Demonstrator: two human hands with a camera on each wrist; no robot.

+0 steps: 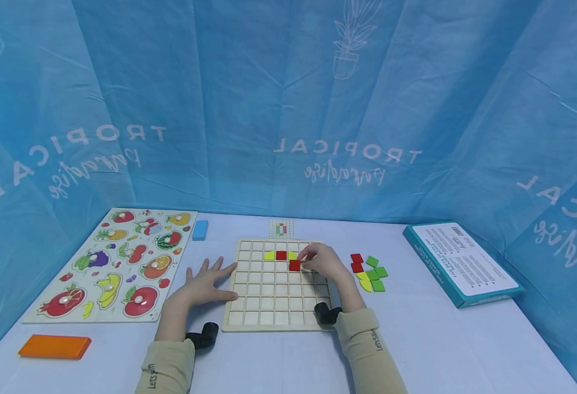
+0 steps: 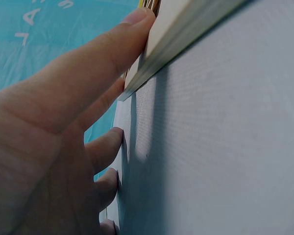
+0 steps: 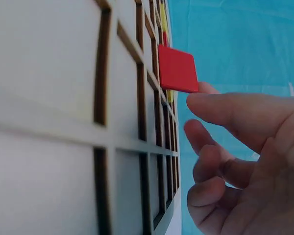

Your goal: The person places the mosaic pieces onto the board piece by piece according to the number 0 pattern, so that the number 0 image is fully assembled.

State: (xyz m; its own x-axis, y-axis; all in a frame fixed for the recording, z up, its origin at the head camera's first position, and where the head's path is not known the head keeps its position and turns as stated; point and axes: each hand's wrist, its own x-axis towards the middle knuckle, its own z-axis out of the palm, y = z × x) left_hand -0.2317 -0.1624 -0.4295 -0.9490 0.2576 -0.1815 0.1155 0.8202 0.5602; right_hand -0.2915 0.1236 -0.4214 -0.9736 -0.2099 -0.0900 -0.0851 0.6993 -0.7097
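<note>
Nearest are the person's two beige sleeves (image 1: 167, 364), with a black wrist camera (image 1: 208, 335) at each wrist and an orange block (image 1: 54, 347) lying flat on the white worktop (image 1: 258, 364) to the left. The left hand (image 1: 200, 285) spreads its fingers wide; its thumb and index finger touch the left rim of the wooden grid board (image 1: 263, 321), and its other fingers rest on the worktop beside it. The board is pale wood, flat, divided by raised strips into square cells.

Over the board's upper right part, the right hand (image 1: 324, 261) pinches a red square tile (image 3: 178, 69) between thumb and index finger, its other fingers curled loosely. The tile is thin, glossy and plain bright red, with straight edges and slightly rounded corners. It is held at an angle to the board, one edge close to the grid; whether it touches cannot be told.

Just beyond it, a second red square (image 1: 280, 255) sits in a cell between two yellow pieces (image 1: 270, 255). To the right of the board lie loose tiles (image 1: 373, 261): red and green squares and curved yellow shapes. A fruit puzzle (image 1: 116, 268) lies on the left, near a small blue block (image 1: 200, 230); a teal box (image 1: 462, 265) lies on the right. Past the board are a small pattern card (image 1: 281, 229) and a blue "TROPICAL" curtain (image 1: 239, 109).
</note>
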